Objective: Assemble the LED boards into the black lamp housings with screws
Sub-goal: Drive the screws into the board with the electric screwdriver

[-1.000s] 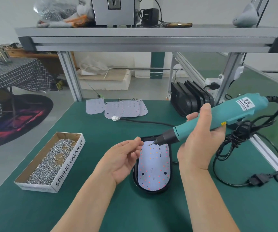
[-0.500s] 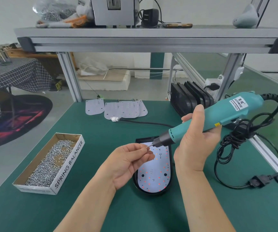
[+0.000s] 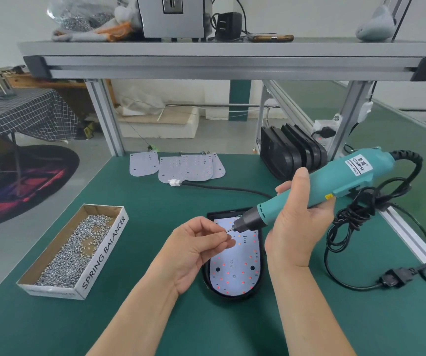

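A black lamp housing (image 3: 208, 281) lies on the green mat in front of me with a white LED board (image 3: 235, 268) seated in it. My right hand (image 3: 296, 227) grips a teal electric screwdriver (image 3: 330, 183), its bit pointing left and down over the board's upper end. My left hand (image 3: 196, 250) pinches a small screw (image 3: 228, 234) between thumb and fingertips right at the bit's tip. An open cardboard box of screws (image 3: 73, 250) stands to the left.
Several loose LED boards (image 3: 181, 167) lie at the back of the mat. Black housings (image 3: 291, 152) stand stacked by the right frame post. The screwdriver's black cord (image 3: 355, 227) coils at the right. A cable with a white connector (image 3: 174, 183) crosses the mat.
The screwdriver has dropped lower and to the left, toward my left hand. My left fingers have come up to meet the bit with the screw.
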Available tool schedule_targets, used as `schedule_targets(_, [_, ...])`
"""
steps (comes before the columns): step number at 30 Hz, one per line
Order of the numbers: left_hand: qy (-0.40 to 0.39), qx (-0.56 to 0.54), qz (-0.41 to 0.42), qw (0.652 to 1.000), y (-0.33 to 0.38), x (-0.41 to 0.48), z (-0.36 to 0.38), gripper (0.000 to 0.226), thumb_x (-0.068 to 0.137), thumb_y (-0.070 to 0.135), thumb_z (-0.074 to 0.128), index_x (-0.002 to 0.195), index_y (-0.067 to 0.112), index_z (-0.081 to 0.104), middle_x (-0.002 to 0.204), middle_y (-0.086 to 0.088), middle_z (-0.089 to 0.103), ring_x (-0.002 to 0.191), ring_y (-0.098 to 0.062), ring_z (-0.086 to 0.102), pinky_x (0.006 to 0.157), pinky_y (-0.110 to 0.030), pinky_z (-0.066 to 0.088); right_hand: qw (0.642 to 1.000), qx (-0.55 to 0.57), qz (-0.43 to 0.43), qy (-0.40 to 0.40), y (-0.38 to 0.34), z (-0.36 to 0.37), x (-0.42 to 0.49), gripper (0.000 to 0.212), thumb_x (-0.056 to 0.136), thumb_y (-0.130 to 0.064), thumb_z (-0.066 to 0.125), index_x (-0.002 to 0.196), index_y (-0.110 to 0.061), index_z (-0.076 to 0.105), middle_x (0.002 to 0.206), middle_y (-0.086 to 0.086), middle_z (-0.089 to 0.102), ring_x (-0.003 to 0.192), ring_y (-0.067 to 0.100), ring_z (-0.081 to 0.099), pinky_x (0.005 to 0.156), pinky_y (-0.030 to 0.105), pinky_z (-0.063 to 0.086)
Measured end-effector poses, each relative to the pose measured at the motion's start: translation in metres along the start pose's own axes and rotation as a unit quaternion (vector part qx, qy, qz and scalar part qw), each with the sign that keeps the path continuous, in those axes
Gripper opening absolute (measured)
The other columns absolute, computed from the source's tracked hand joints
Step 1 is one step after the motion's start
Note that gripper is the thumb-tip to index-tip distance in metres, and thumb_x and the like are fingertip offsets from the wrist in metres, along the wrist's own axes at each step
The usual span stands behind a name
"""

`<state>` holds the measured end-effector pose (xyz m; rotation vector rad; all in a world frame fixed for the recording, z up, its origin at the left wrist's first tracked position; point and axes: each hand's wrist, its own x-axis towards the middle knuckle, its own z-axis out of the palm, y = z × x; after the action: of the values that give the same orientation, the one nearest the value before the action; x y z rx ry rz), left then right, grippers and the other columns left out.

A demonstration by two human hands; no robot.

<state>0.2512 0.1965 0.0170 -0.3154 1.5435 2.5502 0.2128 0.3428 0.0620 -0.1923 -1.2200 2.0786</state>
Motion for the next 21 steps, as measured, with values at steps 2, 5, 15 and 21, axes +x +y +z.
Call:
schedule_targets(2, [0.004, -0.008, 0.022, 1.000, -0.004, -0.001, 0.003, 0.015, 0.059, -0.001, 0.080, 0.068, 0.008, 0.071, 0.079, -0.017, 0.070, 0.081, -0.035, 0.076, 0.063, -0.020, 0.058, 1.000, -0.002, 0.015, 0.016, 0.002, 0.000, 0.001, 0.020, 0.087, -0.038, 0.067, 0.084, -0.025, 0.053, 0.063, -0.003, 0.061, 0.060, 0.009, 0.055, 0.061, 0.022, 0.047])
schedule_targets(5, [0.007, -0.013, 0.052, 0.999, -0.015, -0.002, 0.009, 0.016, 0.063, -0.002, 0.079, 0.066, 0.012, 0.071, 0.077, -0.013, 0.070, 0.081, -0.033, 0.076, 0.066, -0.021, 0.058, 0.996, 0.009, 0.076, 0.051, 0.007, 0.001, 0.007, 0.019, 0.087, -0.041, 0.067, 0.086, -0.027, 0.054, 0.063, -0.003, 0.060, 0.060, 0.013, 0.052, 0.063, 0.033, 0.045])
schedule_targets(15, [-0.014, 0.056, 0.011, 0.998, -0.007, 0.006, -0.011, 0.052, 0.074, 0.005, 0.085, 0.121, 0.007, 0.063, 0.083, -0.016, 0.070, 0.071, -0.023, 0.071, 0.062, -0.022, 0.055, 0.991, 0.025, 0.108, 0.074, 0.015, -0.004, 0.025, 0.020, 0.089, -0.039, 0.065, 0.093, -0.022, 0.055, 0.063, -0.003, 0.060, 0.061, 0.011, 0.055, 0.066, 0.033, 0.047])
schedule_targets(21, [0.148, 0.433, -0.048, 0.888, -0.005, 0.032, -0.032, 0.051, 0.078, 0.051, 0.080, 0.069, 0.012, 0.049, 0.058, 0.003, 0.031, 0.051, -0.015, 0.025, 0.046, -0.027, 0.018, 0.998, 0.000, 0.042, 0.056, 0.015, -0.001, 0.036, 0.018, 0.088, -0.035, 0.066, 0.085, -0.023, 0.052, 0.060, -0.004, 0.060, 0.061, 0.014, 0.054, 0.066, 0.033, 0.045])
